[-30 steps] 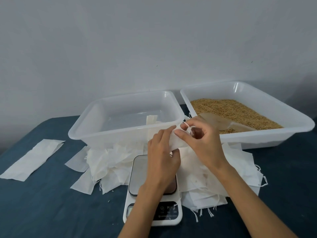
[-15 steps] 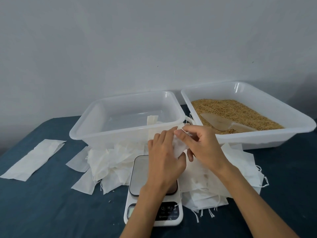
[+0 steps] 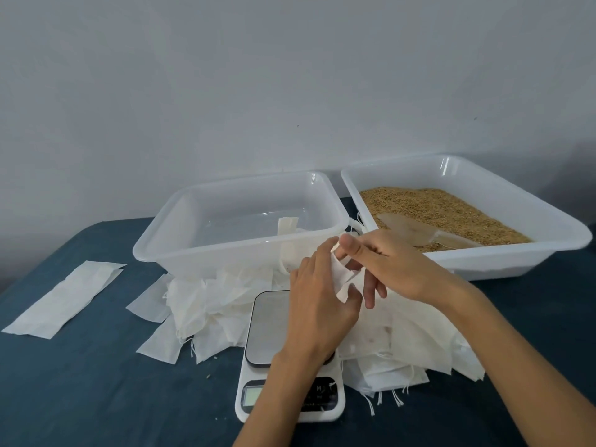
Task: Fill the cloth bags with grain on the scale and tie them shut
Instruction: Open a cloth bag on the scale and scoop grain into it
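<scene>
Where the blue table (image 3: 80,382) ends, grey wall (image 3: 225,91) (bare) rises.

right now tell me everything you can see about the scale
The scale is a small white plastic kitchen scale with a grey metal-look weighing plate and a dark front panel with a pale display, unreadable here. It sits flat on the blue cloth-covered table, in front of the near-empty tub, among loose cloth bags. The left forearm crosses over it; nothing visibly rests on the plate.

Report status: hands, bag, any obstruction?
Both hands, left hand and right hand, grip one cloth bag above the scale. Bag empty. Scoop in grain. Nothing blocking.
</scene>
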The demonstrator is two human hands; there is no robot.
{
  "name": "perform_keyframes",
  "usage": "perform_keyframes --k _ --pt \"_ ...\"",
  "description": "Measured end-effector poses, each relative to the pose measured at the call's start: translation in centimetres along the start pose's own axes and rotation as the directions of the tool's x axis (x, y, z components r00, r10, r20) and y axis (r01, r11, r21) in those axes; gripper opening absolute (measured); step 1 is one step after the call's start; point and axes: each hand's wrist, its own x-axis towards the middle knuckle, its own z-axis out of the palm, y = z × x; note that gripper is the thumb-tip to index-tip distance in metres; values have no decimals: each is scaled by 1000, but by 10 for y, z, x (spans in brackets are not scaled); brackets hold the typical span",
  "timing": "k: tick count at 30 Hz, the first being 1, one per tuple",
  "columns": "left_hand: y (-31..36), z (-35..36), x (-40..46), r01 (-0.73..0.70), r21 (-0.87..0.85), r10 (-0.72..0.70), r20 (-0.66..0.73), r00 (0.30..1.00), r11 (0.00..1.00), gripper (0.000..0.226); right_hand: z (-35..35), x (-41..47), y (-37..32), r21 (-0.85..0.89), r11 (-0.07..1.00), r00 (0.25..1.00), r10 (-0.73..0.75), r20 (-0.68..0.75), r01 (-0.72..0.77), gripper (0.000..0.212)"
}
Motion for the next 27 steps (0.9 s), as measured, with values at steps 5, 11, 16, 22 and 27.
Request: perform_keyframes --k 5,11,16,22,27 --pt "3 2 1 69 -94 -79 -108 991 993 46 -9 -3 -18 -4 999 992 45 120 -45 96" --pt "29 23 4 266 -366 -341 -158 927 892 40 -9 -4 -28 -91 992 991 98 93 -89 85" --pt "30 37 16 244 -445 -358 -194 913 862 27 -14 -6 -31 -163 980 991 121 58 -110 79" --pt "21 39 27 219 -434 -322 -179 930 874 27 -16 -2 -32 -212 970 990 131 45 -119 85" --pt "16 39 32 194 -439 -305 -196 932 877 28 -15 -1 -32 -235 963 987 150 51 -135 87"
